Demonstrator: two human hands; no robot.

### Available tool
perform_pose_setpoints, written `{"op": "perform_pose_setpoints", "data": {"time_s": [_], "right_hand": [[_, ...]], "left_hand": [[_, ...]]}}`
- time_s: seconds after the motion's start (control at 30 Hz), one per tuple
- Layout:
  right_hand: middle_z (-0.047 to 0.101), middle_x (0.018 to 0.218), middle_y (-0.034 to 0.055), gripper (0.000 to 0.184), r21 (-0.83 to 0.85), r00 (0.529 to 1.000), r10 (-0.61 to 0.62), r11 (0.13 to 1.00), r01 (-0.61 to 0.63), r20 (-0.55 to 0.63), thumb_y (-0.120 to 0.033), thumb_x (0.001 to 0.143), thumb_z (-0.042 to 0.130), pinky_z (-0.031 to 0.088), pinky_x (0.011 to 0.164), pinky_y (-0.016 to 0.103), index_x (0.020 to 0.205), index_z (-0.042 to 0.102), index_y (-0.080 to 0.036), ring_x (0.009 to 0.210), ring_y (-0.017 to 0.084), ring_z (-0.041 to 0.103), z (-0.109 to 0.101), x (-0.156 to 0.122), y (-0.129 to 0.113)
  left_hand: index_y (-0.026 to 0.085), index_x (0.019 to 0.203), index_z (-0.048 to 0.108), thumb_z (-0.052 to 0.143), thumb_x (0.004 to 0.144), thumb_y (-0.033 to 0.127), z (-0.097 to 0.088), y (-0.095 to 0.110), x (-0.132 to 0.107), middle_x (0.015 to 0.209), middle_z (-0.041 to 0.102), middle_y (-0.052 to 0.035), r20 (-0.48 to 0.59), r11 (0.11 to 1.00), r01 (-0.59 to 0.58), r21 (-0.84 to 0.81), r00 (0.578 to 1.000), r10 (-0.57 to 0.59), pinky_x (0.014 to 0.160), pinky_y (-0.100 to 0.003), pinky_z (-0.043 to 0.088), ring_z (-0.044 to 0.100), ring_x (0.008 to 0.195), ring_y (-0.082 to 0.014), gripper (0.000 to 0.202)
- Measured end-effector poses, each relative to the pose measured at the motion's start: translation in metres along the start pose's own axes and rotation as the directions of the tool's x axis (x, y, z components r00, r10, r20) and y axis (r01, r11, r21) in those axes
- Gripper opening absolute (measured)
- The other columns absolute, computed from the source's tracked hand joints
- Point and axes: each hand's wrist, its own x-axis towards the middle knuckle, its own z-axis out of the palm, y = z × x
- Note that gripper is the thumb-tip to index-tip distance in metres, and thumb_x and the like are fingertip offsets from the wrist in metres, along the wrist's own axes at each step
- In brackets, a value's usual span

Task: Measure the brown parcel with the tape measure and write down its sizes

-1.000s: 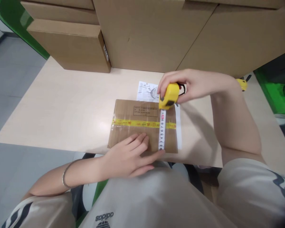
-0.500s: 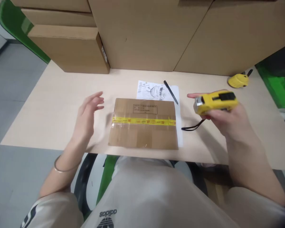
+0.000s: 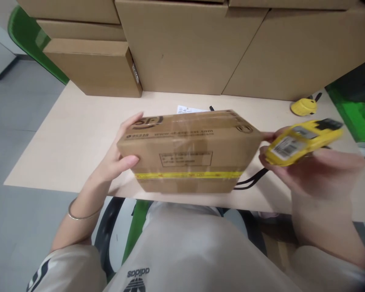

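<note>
A cardboard box with a strip of yellow tape is tilted up over the table's near edge. My left hand grips its left end, thumb on the face toward me and fingers behind. At the box's right end, my right hand is closed round a yellow tape measure, its labelled side up and its black wrist strap hanging down. Fingers of that hand touch the box's right edge. Behind the box, a sheet of paper and a black pen are mostly hidden.
Large cardboard boxes stand along the table's back edge, with a flatter box at the left. A second yellow tape measure lies at the back right of the table. A green chair is behind.
My left hand has taken hold of the box, which has gone from lying flat to tilted up. My right hand has turned the tape measure over and come against the box's right end.
</note>
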Motion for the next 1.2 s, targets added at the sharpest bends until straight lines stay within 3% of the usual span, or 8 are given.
{"op": "perform_pose_setpoints", "data": {"time_s": [0.1, 0.23, 0.4, 0.63, 0.73, 0.87, 1.03, 1.2], "right_hand": [[0.076, 0.091, 0.0019, 0.027, -0.182, 0.975, -0.219, 0.96, 0.211, -0.03, -0.052, 0.074, 0.085, 0.028, 0.038, 0.03, 0.095, 0.081, -0.035, 0.051, 0.014, 0.049, -0.002, 0.007, -0.015], [0.074, 0.101, -0.0015, 0.03, -0.563, 0.92, -0.372, 0.738, 0.372, 0.121, -0.041, 0.081, 0.087, 0.051, 0.06, 0.033, 0.106, 0.073, -0.036, 0.079, 0.019, 0.067, 0.022, 0.025, -0.029], [0.075, 0.102, 0.0009, 0.041, -0.675, 0.808, -0.25, 0.45, 0.585, 0.534, -0.047, 0.089, 0.079, 0.052, 0.073, 0.032, 0.119, 0.064, -0.024, 0.082, 0.018, 0.068, 0.094, 0.06, -0.034], [0.073, 0.118, 0.0054, 0.028, -0.687, 0.724, 0.001, 0.313, 0.655, 0.69, -0.034, 0.101, 0.066, 0.044, 0.079, 0.03, 0.124, 0.06, -0.017, 0.101, 0.021, 0.066, 0.164, 0.085, -0.021], [0.074, 0.112, 0.0041, 0.028, -0.697, 0.734, 0.001, 0.313, 0.645, 0.679, -0.037, 0.1, 0.065, 0.043, 0.077, 0.03, 0.121, 0.063, -0.019, 0.094, 0.02, 0.066, 0.146, 0.084, -0.019], [0.075, 0.101, 0.0015, 0.033, -0.688, 0.758, -0.113, 0.352, 0.635, 0.642, -0.051, 0.094, 0.07, 0.048, 0.073, 0.032, 0.116, 0.07, -0.026, 0.082, 0.019, 0.066, 0.077, 0.07, -0.028], [0.075, 0.103, 0.0032, 0.037, -0.81, 0.901, -0.182, 0.394, 0.435, 0.395, -0.055, 0.086, 0.079, 0.051, 0.066, 0.037, 0.116, 0.076, -0.034, 0.082, 0.022, 0.065, -0.015, 0.036, -0.04], [0.074, 0.107, 0.003, 0.047, -0.823, 0.951, -0.195, 0.478, 0.307, 0.242, -0.054, 0.083, 0.082, 0.051, 0.057, 0.036, 0.127, 0.076, -0.038, 0.077, 0.022, 0.062, -0.037, 0.019, -0.025]], "left_hand": [[0.031, 0.152, 0.054, 0.088, 0.068, 0.067, -0.006, -0.003, 0.012, 0.15, 0.059, -0.0122, 0.065, 0.956, -0.273, 0.107, 0.961, 0.268, 0.112, -0.055, 0.056, 0.062, 0.133, -0.0386, 0.098], [0.031, 0.16, 0.045, 0.093, 0.062, 0.061, -0.006, -0.027, 0.011, 0.15, 0.057, -0.0126, 0.144, 0.865, -0.43, 0.258, 0.903, 0.405, 0.109, -0.055, 0.057, 0.062, 0.13, -0.0367, 0.114], [0.036, 0.169, 0.023, 0.101, 0.055, 0.056, -0.002, -0.051, -0.002, 0.154, 0.058, -0.0143, 0.035, 0.944, -0.303, 0.13, 0.953, 0.301, 0.115, -0.055, 0.053, 0.061, 0.138, -0.0395, 0.139], [0.046, 0.168, 0.018, 0.1, 0.061, 0.05, 0.002, -0.065, -0.008, 0.169, 0.045, -0.0067, -0.001, 0.93, -0.364, 0.051, 0.931, 0.364, 0.117, -0.046, 0.055, 0.057, 0.147, -0.0331, 0.135], [0.049, 0.165, 0.023, 0.102, 0.051, 0.06, -0.002, -0.07, -0.013, 0.162, 0.051, -0.0081, -0.006, 0.94, -0.32, 0.119, 0.946, 0.323, 0.119, -0.06, 0.049, 0.055, 0.146, -0.0407, 0.14], [0.046, 0.147, 0.056, 0.099, 0.046, 0.068, -0.005, -0.068, -0.015, 0.155, 0.056, -0.0085, -0.017, 0.928, -0.305, 0.214, 0.949, 0.315, 0.12, -0.069, 0.043, 0.053, 0.144, -0.0458, 0.112], [0.046, 0.14, 0.06, 0.1, 0.046, 0.064, -0.003, -0.058, -0.011, 0.146, 0.06, -0.0075, -0.001, 0.93, -0.303, 0.209, 0.951, 0.31, 0.113, -0.068, 0.049, 0.057, 0.138, -0.0431, 0.104], [0.042, 0.147, 0.056, 0.095, 0.052, 0.064, -0.004, -0.058, -0.007, 0.143, 0.06, -0.0092, 0.047, 0.891, -0.381, 0.246, 0.923, 0.381, 0.107, -0.065, 0.053, 0.058, 0.134, -0.0417, 0.105]]}}
